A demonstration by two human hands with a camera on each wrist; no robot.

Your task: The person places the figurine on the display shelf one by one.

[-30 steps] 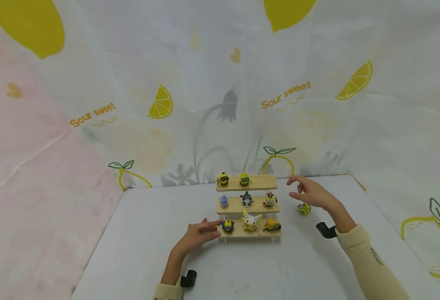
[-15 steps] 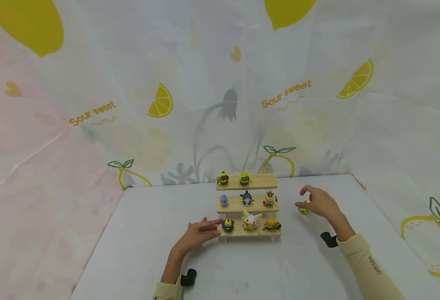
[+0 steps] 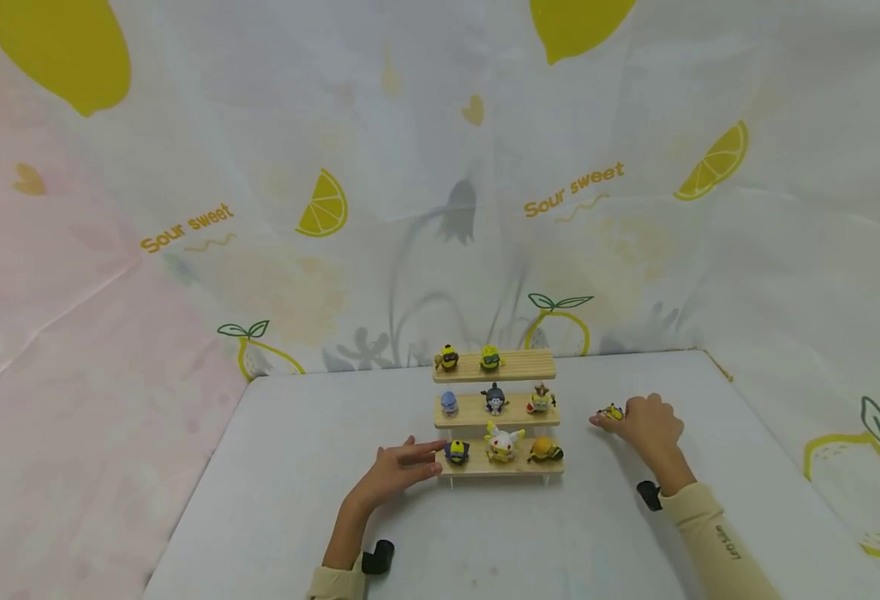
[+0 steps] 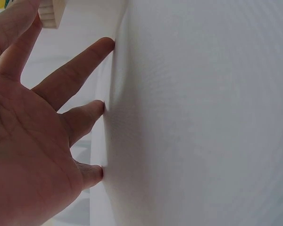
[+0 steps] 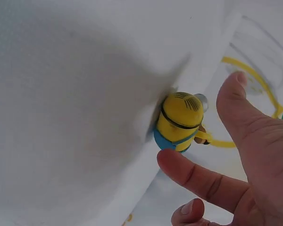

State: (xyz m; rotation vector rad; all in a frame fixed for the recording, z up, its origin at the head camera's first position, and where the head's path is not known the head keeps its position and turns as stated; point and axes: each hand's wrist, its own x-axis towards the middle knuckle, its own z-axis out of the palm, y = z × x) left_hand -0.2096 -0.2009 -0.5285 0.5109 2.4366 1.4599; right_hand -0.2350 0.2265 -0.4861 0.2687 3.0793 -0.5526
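On the right part of the white table lies a small yellow minion figure [image 3: 614, 412] in blue overalls, on its side. My right hand [image 3: 652, 429] is down around it. In the right wrist view, the forefinger [image 5: 179, 167] reaches the edge of the minion [image 5: 181, 117], while the thumb [image 5: 238, 101] stands apart from it. My left hand [image 3: 398, 471] rests at the left end of the lowest tier of a three-tier wooden display stand [image 3: 496, 468]. In the left wrist view its fingers are spread, several fingertips on the tablecloth [image 4: 203, 117].
Several small figures stand on the tiers, among them a white horned one [image 3: 500, 443], an orange one [image 3: 545, 450] and a purple-caped one [image 3: 457, 452]. Two yellow ones are on the top tier, left and middle. A lemon-print cloth [image 3: 410, 275] hangs behind the table.
My right hand has moved down and toward me onto the minion figure, which now looks turned. The left hand stays at the stand.
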